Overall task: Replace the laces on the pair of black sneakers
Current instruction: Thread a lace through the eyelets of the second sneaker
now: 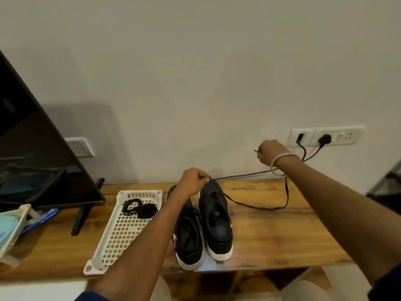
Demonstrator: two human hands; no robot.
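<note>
Head view looks down on a wooden table (271, 231) where two black sneakers (204, 222) with white soles stand side by side, heels toward the person and toes toward the wall. One is the left sneaker (188, 237), nearer the table's front edge; the other is the right sneaker (217, 220), set a little farther back.

Two hands are in view, well apart. The left hand (195, 181) hovers over the toe end of the right sneaker with its fingers curled and pinched together at the front of the shoe; what it pinches is too small to make out. The right hand (271, 152) is raised near the wall, its fingers closed round the tip of one dark lace (258, 207). That lace runs from the right sneaker's eyelets across the tabletop, then climbs to the raised hand. One pale bangle (280, 162) circles the right wrist.

One white perforated basket (121, 231) lies just left of the sneakers, holding one bundle of coiled black laces (138, 207) at its far end. One dark screen (39, 153) on a stand fills the left. One wall socket panel (325, 136) has two cables plugged in.
</note>
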